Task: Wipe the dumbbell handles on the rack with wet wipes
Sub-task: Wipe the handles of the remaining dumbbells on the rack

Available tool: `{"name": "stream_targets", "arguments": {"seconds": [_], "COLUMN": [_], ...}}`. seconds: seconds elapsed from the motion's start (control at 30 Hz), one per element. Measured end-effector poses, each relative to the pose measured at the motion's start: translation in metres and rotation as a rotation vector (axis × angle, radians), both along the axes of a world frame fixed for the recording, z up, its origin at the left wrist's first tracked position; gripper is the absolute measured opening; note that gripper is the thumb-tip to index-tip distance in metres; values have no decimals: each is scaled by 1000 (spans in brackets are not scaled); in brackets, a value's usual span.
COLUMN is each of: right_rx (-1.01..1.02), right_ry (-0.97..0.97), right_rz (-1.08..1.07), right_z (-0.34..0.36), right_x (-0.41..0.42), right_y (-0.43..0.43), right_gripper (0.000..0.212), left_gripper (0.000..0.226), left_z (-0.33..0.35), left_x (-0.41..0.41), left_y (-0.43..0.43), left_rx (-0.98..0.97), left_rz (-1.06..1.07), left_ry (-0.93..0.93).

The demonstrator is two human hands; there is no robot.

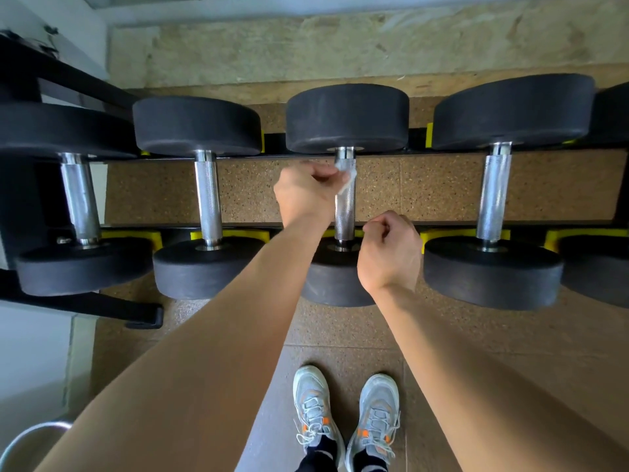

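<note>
Forearms, left hand pinching wipe, dumbbells on rack

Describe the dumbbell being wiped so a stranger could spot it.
A black rack with yellow cradles spans the frame. Take the third dumbbell from the left. Only its steel handle has a wet wipe held against it by the left hand.

Gym, free-weights corner. Row of black round-headed dumbbells with knurled steel handles, lying across a black rack in yellow cradles. Speckled rubber floor tiles underneath. Grey trainers near.
</note>
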State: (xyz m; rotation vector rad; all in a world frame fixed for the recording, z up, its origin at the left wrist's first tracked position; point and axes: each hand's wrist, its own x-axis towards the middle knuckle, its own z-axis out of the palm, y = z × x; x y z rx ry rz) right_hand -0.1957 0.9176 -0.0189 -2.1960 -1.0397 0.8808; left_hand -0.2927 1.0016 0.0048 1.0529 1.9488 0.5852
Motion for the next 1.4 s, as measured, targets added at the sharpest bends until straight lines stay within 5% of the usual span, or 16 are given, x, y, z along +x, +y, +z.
{"name": "stream_targets", "arguments": {"seconds": [0.13, 0.23, 0.37, 0.57, 0.7, 0.97, 1.2, 1.4], "right_rx": [12, 14, 10, 20, -19, -42, 130, 223], "right_ry": [5, 12, 23, 19, 70, 474, 130, -47], "right_rz": [-21, -26, -17, 5, 185, 359, 163, 294], "right_z": [0, 0, -1, 0, 9, 45, 26, 4], "right_x": [-1, 0, 0, 0, 5, 30, 15, 8], "right_y": [0, 0, 0, 0, 0, 19, 63, 64], "right_gripper": [21, 21, 22, 20, 18, 11, 14, 12], "left_gripper": [18, 19, 12, 18, 13, 9, 8, 10], "left_z": [-3, -2, 0, -4, 8, 14, -11, -16], "left_x": [-19, -23, -12, -19, -17, -23, -23, -13], "left_y": [-37, -40, -26, -42, -46, -52, -55, -56], "left_rx": [-200, -136, -55, -107, -82, -46, 35, 20], "left_rz": [-283, -404, -161, -339, -213, -100, 183, 292], "left_ry": [116, 145, -6, 132, -35, -309, -99, -79]}}
